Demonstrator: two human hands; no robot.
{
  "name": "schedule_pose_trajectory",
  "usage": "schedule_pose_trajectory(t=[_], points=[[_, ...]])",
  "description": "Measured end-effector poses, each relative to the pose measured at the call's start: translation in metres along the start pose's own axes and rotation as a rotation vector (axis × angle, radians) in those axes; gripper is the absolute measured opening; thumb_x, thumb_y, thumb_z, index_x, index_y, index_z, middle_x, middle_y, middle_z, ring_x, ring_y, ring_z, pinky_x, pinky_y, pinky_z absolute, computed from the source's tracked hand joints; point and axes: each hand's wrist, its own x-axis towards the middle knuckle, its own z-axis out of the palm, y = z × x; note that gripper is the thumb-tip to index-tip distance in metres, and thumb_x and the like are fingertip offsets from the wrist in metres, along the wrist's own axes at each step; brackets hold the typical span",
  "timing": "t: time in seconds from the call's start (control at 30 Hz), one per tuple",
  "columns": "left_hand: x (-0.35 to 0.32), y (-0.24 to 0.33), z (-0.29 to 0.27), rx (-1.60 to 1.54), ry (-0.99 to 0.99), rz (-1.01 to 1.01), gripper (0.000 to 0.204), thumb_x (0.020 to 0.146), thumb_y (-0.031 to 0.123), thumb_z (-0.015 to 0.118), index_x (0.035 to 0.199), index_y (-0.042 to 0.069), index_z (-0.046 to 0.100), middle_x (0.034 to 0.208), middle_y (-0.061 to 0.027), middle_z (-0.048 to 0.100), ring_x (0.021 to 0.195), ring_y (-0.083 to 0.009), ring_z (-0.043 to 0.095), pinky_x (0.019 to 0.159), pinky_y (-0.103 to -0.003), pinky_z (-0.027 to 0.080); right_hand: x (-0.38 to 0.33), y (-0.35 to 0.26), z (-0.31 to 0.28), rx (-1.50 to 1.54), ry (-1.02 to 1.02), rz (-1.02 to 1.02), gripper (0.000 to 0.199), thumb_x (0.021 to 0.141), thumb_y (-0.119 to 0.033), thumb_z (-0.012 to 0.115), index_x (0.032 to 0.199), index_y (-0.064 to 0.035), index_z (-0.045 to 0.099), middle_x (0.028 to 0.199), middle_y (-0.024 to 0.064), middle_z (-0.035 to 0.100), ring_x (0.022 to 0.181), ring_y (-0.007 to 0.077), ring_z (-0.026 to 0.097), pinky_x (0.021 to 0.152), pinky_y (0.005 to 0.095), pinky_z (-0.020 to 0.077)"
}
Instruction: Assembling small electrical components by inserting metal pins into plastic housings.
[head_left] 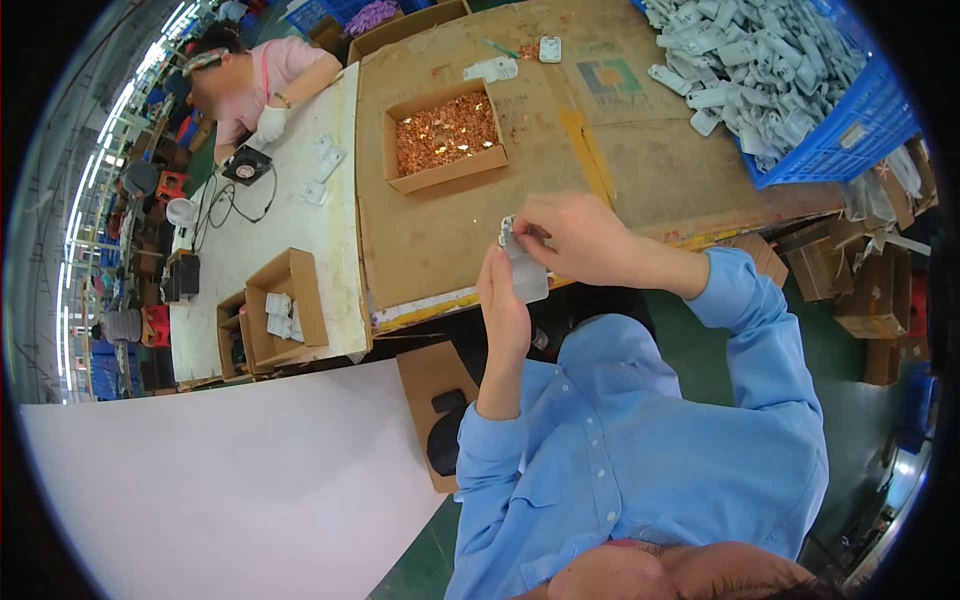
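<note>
A white plastic housing [530, 282] is held upright in my left hand [503, 312], its fingers closed along the left side. At its upper end, my right hand [580, 238] pinches with thumb and fingertips. Whether a small piece sits between those fingertips is hidden. Both hands are at the near edge of the cardboard-covered table [430, 250]. Beyond them stands an open cardboard box [455, 173] filled with small copper-coloured metal pieces [445, 135]. Farther back lie a flat white plastic piece [490, 69] and another small white housing [550, 50].
A blue crate [850, 125] heaped with white housings [755, 70] stands at the far right. On the left, a co-worker [275, 80] in pink sits at a white table [330, 220] with a small black device [246, 168]. A cardboard box [308, 285] there holds white parts.
</note>
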Motion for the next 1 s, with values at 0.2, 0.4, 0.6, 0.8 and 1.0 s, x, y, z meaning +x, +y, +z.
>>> schedule_pose_trajectory(t=[0.2, 0.4, 0.6, 0.8, 1.0], points=[[0.001, -0.002, -0.007, 0.024, -0.057, 0.051, 0.042, 0.1, 0.027, 0.038, 0.129, 0.0, 0.048, 0.111, -0.0113, 0.061, 0.097, -0.0178, 0.062, 0.076, -0.032, 0.054, 0.002, -0.003, -0.002, 0.178, 0.04, 0.232, 0.018, 0.08, -0.018, 0.07, 0.087, -0.0068, 0.058, 0.071, 0.0075, 0.059, 0.065, 0.0258, 0.061, 0.057, 0.037, 0.0473], [0.001, 0.002, 0.0, 0.003, 0.032, 0.02, 0.031, 0.1, 0.022, 0.046, 0.118, -0.001, 0.055, 0.094, -0.0061, 0.065, 0.08, -0.0098, 0.062, 0.068, -0.021, 0.048, 0.003, 0.004, 0.004, 0.342, -0.013, 0.304, 0.02, 0.082, -0.013, 0.071, 0.088, -0.0029, 0.055, 0.069, 0.0, 0.049, 0.063, 0.0076, 0.045, 0.054, 0.0234, 0.038], [0.004, -0.001, -0.003, 0.298, 0.08, 0.043, 0.025, 0.099, 0.019, 0.049, 0.105, -0.001, 0.063, 0.076, -0.0056, 0.066, 0.066, -0.0086, 0.061, 0.059, -0.022, 0.047, 0.005, 0.011, 0.006, 0.395, -0.076, 0.396, 0.024, 0.076, -0.02, 0.071, 0.081, -0.0009, 0.057, 0.069, 0.0113, 0.061, 0.064, 0.0246, 0.06, 0.058, 0.0358, 0.047], [0.003, -0.002, -0.004, 0.395, 0.097, 0.067, 0.023, 0.098, 0.017, 0.051, 0.102, -0.001, 0.064, 0.072, -0.0056, 0.067, 0.065, -0.0079, 0.061, 0.059, -0.022, 0.046, 0.007, 0.011, 0.004, 0.339, -0.125, 0.432, 0.028, 0.073, -0.022, 0.072, 0.079, -0.0004, 0.056, 0.067, 0.0127, 0.061, 0.064, 0.0273, 0.061, 0.058, 0.0375, 0.0469], [0.002, -0.01, -0.006, 0.415, 0.05, 0.098, 0.024, 0.099, 0.018, 0.051, 0.101, -0.002, 0.065, 0.073, -0.0055, 0.067, 0.067, -0.0078, 0.061, 0.061, -0.022, 0.047, -0.001, 0.012, 0.006, 0.325, -0.141, 0.417, 0.025, 0.074, -0.019, 0.07, 0.081, -0.0008, 0.055, 0.068, 0.0134, 0.06, 0.064, 0.03, 0.06, 0.057, 0.0393, 0.0455]])
